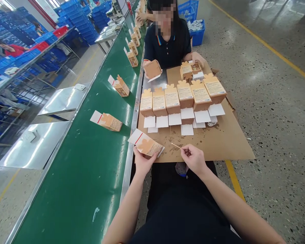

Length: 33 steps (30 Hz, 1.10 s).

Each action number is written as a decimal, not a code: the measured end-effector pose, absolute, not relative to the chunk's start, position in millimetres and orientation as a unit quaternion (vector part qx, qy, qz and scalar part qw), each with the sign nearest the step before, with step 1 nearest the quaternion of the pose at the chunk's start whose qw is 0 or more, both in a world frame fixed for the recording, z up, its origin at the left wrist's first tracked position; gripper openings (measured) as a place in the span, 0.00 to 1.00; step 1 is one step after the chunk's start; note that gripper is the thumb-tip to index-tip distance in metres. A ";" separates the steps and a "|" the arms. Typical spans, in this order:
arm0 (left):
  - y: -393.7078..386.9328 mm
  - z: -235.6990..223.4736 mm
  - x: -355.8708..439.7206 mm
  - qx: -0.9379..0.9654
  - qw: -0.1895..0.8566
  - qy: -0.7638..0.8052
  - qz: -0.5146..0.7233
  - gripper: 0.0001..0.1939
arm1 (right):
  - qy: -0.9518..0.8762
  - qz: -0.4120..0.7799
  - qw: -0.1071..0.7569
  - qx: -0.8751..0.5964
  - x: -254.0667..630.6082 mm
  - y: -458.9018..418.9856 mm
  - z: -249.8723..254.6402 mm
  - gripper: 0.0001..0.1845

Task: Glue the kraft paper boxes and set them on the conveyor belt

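Observation:
My left hand (pixel 144 162) is closed around a small brown-and-white carton (pixel 148 145), tilted, with its white flap and red strip pointing up-left over the belt's edge. Pinched in my right hand (pixel 193 157) is a thin cotton swab (pixel 176 145), its tip pointing left toward the carton. Both hands are over the near edge of a brown cardboard sheet (pixel 231 144) marked with dark wet-looking stains. Beyond them stand several similar cartons (pixel 172 101) in a row, their white flaps hanging toward me.
A green conveyor belt (pixel 91 162) runs along my left, carrying several spaced cartons (pixel 112 122). Across the sheet sits a co-worker (pixel 167 44) holding a carton (pixel 153 70). Metal side tables (pixel 33 144) and blue crates (pixel 78 20) lie beyond the belt.

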<state>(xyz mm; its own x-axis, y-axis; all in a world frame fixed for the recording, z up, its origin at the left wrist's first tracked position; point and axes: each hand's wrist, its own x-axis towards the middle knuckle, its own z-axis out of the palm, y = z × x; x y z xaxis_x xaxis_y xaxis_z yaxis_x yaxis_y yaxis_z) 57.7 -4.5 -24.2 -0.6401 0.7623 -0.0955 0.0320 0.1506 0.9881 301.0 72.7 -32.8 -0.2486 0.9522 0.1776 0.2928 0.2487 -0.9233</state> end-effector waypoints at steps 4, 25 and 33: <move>-14.9 -25.0 66.2 0.350 0.246 0.739 0.520 0.42 | -0.652 0.401 0.428 -0.481 314.9 70.8 -24.3 0.18; -26.7 -2.4 -91.1 0.167 0.095 0.762 0.618 0.52 | -0.632 0.392 0.447 -0.497 335.7 75.8 -9.1 0.22; -53.6 -17.2 -49.3 0.207 -0.065 0.797 0.563 0.47 | -0.617 0.332 0.468 -0.539 374.5 83.3 -9.5 0.26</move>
